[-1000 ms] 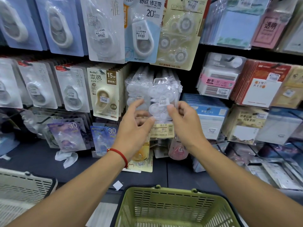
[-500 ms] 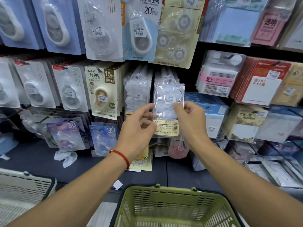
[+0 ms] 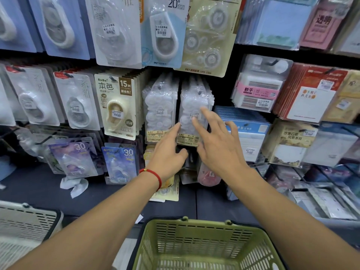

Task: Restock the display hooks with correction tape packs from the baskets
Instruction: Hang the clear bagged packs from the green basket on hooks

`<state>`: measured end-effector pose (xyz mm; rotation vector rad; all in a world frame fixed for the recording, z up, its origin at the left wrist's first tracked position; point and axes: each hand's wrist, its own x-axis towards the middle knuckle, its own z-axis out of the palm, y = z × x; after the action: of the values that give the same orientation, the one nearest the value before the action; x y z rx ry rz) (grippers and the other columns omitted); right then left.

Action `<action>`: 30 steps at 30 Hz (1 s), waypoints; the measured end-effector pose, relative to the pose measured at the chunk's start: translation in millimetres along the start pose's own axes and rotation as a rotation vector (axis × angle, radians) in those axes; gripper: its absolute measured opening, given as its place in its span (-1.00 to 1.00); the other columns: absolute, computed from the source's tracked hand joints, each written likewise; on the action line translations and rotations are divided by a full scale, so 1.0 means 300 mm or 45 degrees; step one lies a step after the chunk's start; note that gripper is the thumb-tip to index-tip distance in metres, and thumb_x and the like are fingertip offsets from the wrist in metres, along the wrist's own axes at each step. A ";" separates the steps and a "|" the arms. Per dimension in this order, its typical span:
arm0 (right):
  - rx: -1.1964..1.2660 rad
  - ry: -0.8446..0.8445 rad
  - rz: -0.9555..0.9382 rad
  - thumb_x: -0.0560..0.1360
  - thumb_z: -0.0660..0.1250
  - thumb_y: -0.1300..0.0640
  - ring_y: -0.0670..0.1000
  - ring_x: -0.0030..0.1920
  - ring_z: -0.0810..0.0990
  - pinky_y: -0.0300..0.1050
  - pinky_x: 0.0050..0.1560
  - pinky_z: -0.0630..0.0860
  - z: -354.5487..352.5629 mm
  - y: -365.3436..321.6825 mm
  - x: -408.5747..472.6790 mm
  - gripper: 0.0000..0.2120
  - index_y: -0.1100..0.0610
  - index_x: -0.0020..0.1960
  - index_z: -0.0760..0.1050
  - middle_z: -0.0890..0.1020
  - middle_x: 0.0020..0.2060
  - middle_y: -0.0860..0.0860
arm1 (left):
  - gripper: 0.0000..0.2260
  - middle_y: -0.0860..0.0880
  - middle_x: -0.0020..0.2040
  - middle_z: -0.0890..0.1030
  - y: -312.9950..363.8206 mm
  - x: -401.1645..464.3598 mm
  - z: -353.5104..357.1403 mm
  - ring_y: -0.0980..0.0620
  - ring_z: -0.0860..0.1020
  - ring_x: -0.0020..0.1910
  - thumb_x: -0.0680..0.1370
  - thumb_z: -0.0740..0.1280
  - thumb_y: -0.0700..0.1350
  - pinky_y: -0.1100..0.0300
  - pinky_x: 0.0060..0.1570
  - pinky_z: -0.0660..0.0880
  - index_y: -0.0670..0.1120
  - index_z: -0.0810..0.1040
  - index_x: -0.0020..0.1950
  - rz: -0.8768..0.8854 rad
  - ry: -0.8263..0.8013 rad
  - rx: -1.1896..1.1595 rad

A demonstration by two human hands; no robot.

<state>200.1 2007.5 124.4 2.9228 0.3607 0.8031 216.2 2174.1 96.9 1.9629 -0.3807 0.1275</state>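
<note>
A clear correction tape pack [image 3: 191, 106] with a yellow label at its foot hangs at the front of the right-hand hook row, next to a matching row of packs [image 3: 159, 112]. My left hand [image 3: 168, 152] is just below and left of the pack, fingers straight, index tip near its lower left edge. My right hand [image 3: 216, 141] is spread in front of the pack's lower right, fingertips at or just off its face. Neither hand holds anything. The green basket [image 3: 202, 244] stands below my arms; its inside shows no packs from here.
Other correction tape cards fill the hooks to the left and above, such as a beige 15M card [image 3: 116, 106]. Sticky note packs [image 3: 257, 90] hang on the right. A white basket [image 3: 25, 221] sits at lower left. A dark shelf ledge [image 3: 39, 188] runs below the hooks.
Both hands pinched the clear pack and brought it up onto the right hook. Now the fingers have let go and spread, and the pack hangs on its own.
</note>
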 end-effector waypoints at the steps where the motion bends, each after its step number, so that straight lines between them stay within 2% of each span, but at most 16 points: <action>1: 0.058 0.046 0.009 0.61 0.31 0.12 0.10 0.65 0.17 0.24 0.53 0.16 -0.004 -0.001 0.000 -0.40 0.04 0.62 0.29 0.11 0.68 0.06 | -0.28 0.00 0.63 0.28 0.005 0.005 0.004 0.03 0.28 0.60 0.60 0.32 -0.31 0.07 0.56 0.31 -0.04 0.11 0.70 -0.008 0.043 -0.026; 2: 0.172 0.109 0.033 0.60 0.33 0.15 0.11 0.61 0.24 0.21 0.50 0.25 -0.008 -0.001 0.001 -0.44 0.09 0.59 0.34 0.17 0.66 0.08 | -0.28 0.00 0.61 0.30 0.010 0.010 0.007 0.04 0.32 0.57 0.61 0.33 -0.30 0.11 0.53 0.33 -0.04 0.11 0.70 -0.015 0.083 -0.045; 4: 0.519 0.229 0.117 0.60 0.35 0.24 0.06 0.52 0.34 0.03 0.35 0.46 -0.018 -0.002 0.005 -0.45 0.17 0.56 0.35 0.22 0.62 0.12 | -0.27 0.00 0.64 0.27 0.022 0.021 0.016 0.04 0.28 0.60 0.61 0.34 -0.26 0.05 0.57 0.29 -0.01 0.09 0.70 0.002 0.125 -0.020; 5: 0.672 0.266 0.156 0.60 0.35 0.27 0.00 0.47 0.34 -0.10 0.28 0.46 -0.023 -0.004 0.009 -0.43 0.19 0.58 0.31 0.22 0.62 0.13 | -0.26 0.02 0.66 0.23 0.025 0.026 0.021 0.05 0.23 0.63 0.60 0.34 -0.24 0.00 0.60 0.25 0.01 0.08 0.70 0.023 0.127 -0.005; 7: 0.770 0.281 0.198 0.63 0.33 0.28 -0.09 0.40 0.30 -0.29 0.26 0.31 -0.030 -0.007 0.018 -0.40 0.20 0.62 0.24 0.20 0.63 0.13 | -0.24 0.06 0.68 0.19 0.031 0.032 0.030 0.10 0.17 0.65 0.57 0.34 -0.21 -0.03 0.61 0.22 0.04 0.07 0.70 0.038 0.113 -0.038; 9: 0.715 0.226 0.209 0.66 0.30 0.26 -0.11 0.50 0.25 -0.36 0.29 0.23 -0.029 -0.008 0.024 -0.41 0.20 0.65 0.21 0.13 0.67 0.09 | -0.21 0.08 0.69 0.16 0.027 0.034 0.032 0.13 0.16 0.64 0.55 0.33 -0.19 -0.03 0.62 0.22 0.09 0.04 0.71 0.026 0.081 -0.080; 11: 0.638 0.161 0.180 0.67 0.29 0.28 -0.03 0.63 0.17 -0.30 0.36 0.26 -0.021 -0.006 0.021 -0.40 0.22 0.66 0.19 0.05 0.69 0.09 | -0.17 0.10 0.69 0.13 0.021 0.035 0.024 0.14 0.15 0.64 0.55 0.33 -0.21 -0.04 0.62 0.21 0.14 -0.02 0.71 0.019 0.025 -0.081; 13: 0.594 0.125 0.143 0.66 0.29 0.31 0.02 0.67 0.13 -0.25 0.39 0.28 -0.017 0.002 0.018 -0.38 0.22 0.67 0.16 0.01 0.69 0.11 | -0.14 0.11 0.70 0.09 0.017 0.036 0.009 0.14 0.12 0.65 0.55 0.33 -0.25 -0.04 0.63 0.19 0.15 -0.04 0.71 0.024 -0.022 -0.074; 15: 0.612 0.132 0.136 0.64 0.30 0.33 0.02 0.66 0.14 -0.30 0.37 0.25 -0.015 0.008 0.013 -0.38 0.23 0.66 0.19 0.02 0.69 0.11 | -0.17 0.09 0.70 0.11 0.022 0.025 -0.002 0.13 0.12 0.66 0.57 0.32 -0.29 -0.04 0.63 0.19 0.10 -0.02 0.72 0.037 -0.042 -0.064; 17: 0.656 0.196 0.144 0.61 0.31 0.35 0.03 0.63 0.23 -0.32 0.36 0.25 -0.014 0.014 0.007 -0.42 0.23 0.61 0.28 0.12 0.67 0.11 | -0.23 0.03 0.65 0.25 0.029 0.001 -0.013 0.06 0.21 0.63 0.57 0.31 -0.31 -0.04 0.58 0.28 0.02 0.09 0.71 0.060 -0.003 0.013; 19: 0.638 0.273 0.121 0.57 0.33 0.38 0.10 0.56 0.33 -0.23 0.37 0.34 -0.016 0.017 0.001 -0.47 0.23 0.53 0.40 0.25 0.62 0.12 | -0.33 0.03 0.46 0.44 0.032 -0.031 -0.038 0.07 0.40 0.48 0.54 0.31 -0.31 0.00 0.46 0.43 -0.01 0.29 0.63 0.103 0.097 0.131; 20: 0.588 0.305 0.090 0.55 0.34 0.39 0.14 0.52 0.38 -0.16 0.38 0.38 -0.018 0.017 -0.002 -0.49 0.24 0.49 0.45 0.32 0.58 0.15 | -0.38 0.06 0.37 0.48 0.033 -0.046 -0.058 0.08 0.45 0.39 0.52 0.32 -0.31 0.04 0.41 0.46 -0.02 0.37 0.58 0.136 0.152 0.188; 21: 0.521 0.324 0.048 0.53 0.35 0.40 0.19 0.48 0.42 -0.06 0.40 0.42 -0.019 0.013 -0.005 -0.51 0.25 0.45 0.48 0.38 0.54 0.18 | -0.41 0.05 0.33 0.49 0.032 -0.059 -0.080 0.07 0.46 0.36 0.51 0.33 -0.32 0.09 0.41 0.44 -0.03 0.42 0.54 0.180 0.199 0.249; 24: 0.396 0.290 -0.066 0.48 0.38 0.41 0.26 0.41 0.49 0.21 0.36 0.50 -0.014 -0.038 -0.016 -0.51 0.25 0.40 0.54 0.49 0.45 0.21 | -0.45 -0.04 0.39 0.49 0.019 -0.070 -0.150 -0.01 0.43 0.42 0.50 0.33 -0.37 0.31 0.42 0.25 -0.10 0.47 0.49 0.304 0.269 0.477; 27: 0.514 0.178 -0.083 0.51 0.39 0.34 0.20 0.42 0.49 0.24 0.37 0.48 0.002 -0.129 -0.016 -0.52 0.22 0.44 0.53 0.52 0.44 0.15 | -0.43 -0.06 0.51 0.40 -0.008 -0.059 -0.200 -0.02 0.33 0.54 0.52 0.30 -0.42 0.41 0.44 0.08 -0.12 0.45 0.52 0.297 0.256 0.560; 30: 0.590 0.161 -0.032 0.57 0.34 0.26 0.13 0.50 0.41 0.17 0.45 0.42 0.007 -0.205 0.038 -0.46 0.12 0.55 0.43 0.40 0.55 0.09 | -0.37 -0.05 0.60 0.30 -0.032 -0.040 -0.224 0.01 0.22 0.62 0.52 0.31 -0.41 0.44 0.47 0.01 -0.10 0.37 0.59 0.282 0.231 0.500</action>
<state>198.3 2069.8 119.3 3.2824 0.6765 1.0245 213.7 2240.9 113.2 2.2658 -0.4798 0.5555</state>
